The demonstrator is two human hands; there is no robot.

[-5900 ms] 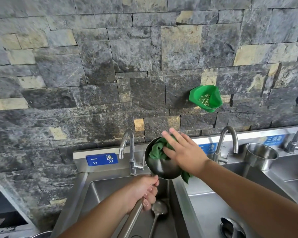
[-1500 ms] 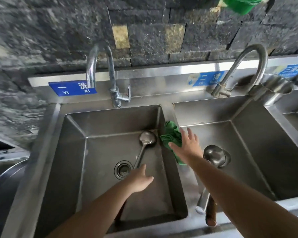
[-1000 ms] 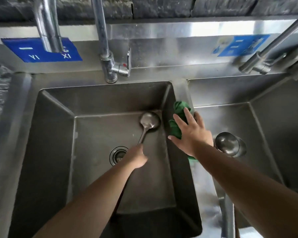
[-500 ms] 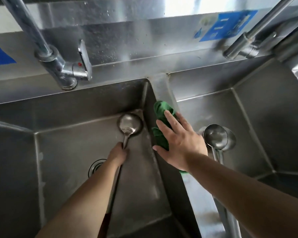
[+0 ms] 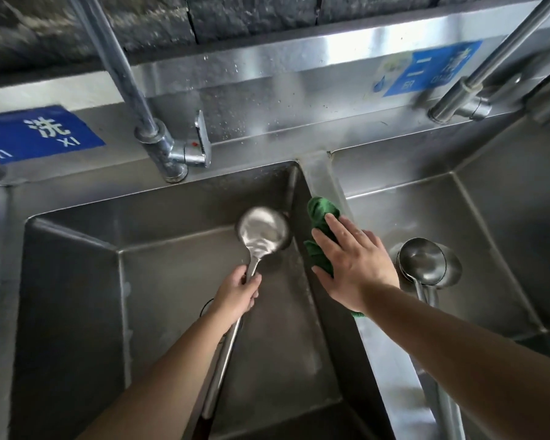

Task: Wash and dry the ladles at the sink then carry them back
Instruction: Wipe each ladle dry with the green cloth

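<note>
A: We look straight down on a steel double sink (image 5: 323, 173), and the left hand (image 5: 237, 295) sits low in the middle of the frame, fingers wrapped tight around the handle of a ladle (image 5: 263, 233).

B: That ladle's bowl is up near the back right corner of the left basin (image 5: 77, 281), shiny side toward us, a bit blurred. The handle runs down past the wrist toward the bottom edge.

A: And the right hand (image 5: 354, 265)?

B: Flat and spread, palm down on a green cloth (image 5: 321, 217). The cloth is draped over the divider between the two basins, bunched at the top, with a corner poking out below the wrist. Fingers splayed, pressing on it, not closed around it.

A: Over in the right basin (image 5: 505, 233), centre right of the frame, more ladles (image 5: 426, 263) lie with their bowls nested together. Two, I think, going by the handles running down toward the lower right.

B: Looks that way, though the forearm covers part of them.

A: Upper left, a tap (image 5: 159, 144) rises from the back ledge, with a blue sign (image 5: 42, 134) beside it. Upper right, a second tap (image 5: 464, 96) and another blue sign (image 5: 426, 71), smeared by blur.

B: Dark stone wall (image 5: 235, 17) across the top edge.
</note>
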